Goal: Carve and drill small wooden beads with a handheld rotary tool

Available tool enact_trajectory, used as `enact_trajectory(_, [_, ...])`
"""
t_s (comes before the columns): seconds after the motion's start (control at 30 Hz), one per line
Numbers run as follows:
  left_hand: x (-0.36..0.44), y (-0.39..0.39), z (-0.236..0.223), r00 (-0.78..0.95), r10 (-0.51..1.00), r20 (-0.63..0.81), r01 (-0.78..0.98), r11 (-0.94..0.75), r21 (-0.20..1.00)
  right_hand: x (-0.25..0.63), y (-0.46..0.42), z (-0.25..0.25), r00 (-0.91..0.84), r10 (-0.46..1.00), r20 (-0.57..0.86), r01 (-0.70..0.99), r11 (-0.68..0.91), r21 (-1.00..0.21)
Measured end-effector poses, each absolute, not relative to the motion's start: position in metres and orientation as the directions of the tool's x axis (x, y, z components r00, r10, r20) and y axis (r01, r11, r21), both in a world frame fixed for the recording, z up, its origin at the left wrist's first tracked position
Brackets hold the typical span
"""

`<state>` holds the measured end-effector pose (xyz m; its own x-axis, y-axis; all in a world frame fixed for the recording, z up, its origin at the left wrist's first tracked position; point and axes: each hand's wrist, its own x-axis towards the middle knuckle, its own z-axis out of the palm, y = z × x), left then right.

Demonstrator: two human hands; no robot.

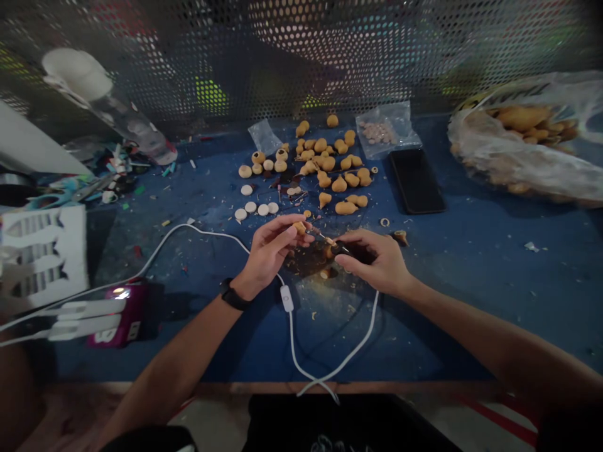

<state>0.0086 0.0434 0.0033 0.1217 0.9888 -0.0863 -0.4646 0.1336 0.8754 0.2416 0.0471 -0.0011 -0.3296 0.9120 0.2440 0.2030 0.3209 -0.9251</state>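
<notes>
My left hand point(274, 250) pinches a small tan gourd piece point(299, 228) between thumb and fingers. In my right hand point(377, 257) is a black electric engraving pen point(340, 249), its thin metal tip pointing left at the gourd piece; whether the tip touches it I cannot tell. A white cord point(374, 320) comes out below the right hand and crosses itself near the table's front edge. On the cord, just below my left wrist, lies a white inline switch point(286, 298). Shavings are scattered on the dark, stained patch of table under both hands.
Several small gourds point(339, 183) lie beyond my hands, with pale round pieces point(250, 206) to their left. At the right are a black phone point(417, 180) and a plastic bag of gourds point(527, 138). A magenta power box point(123, 314), scissors point(61, 196) and a bottle point(141, 135) stand left.
</notes>
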Motion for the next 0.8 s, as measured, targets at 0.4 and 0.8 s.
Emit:
enact_trajectory(0.4, [0.0126, 0.0455, 0.0004, 0.063, 0.995, -0.076, -0.416, 0.095, 0.904, 0.2434, 0.0472, -0.0016, -0.345, 0.904, 0.253, 0.221, 0.34, -0.914])
enact_trajectory(0.8, [0.0119, 0.0404, -0.0046, 0.066, 0.997, -0.026, -0.314, 0.045, 0.948, 0.2414, 0.0473, -0.0008, -0.341, 0.916, 0.213, 0.183, 0.288, -0.94])
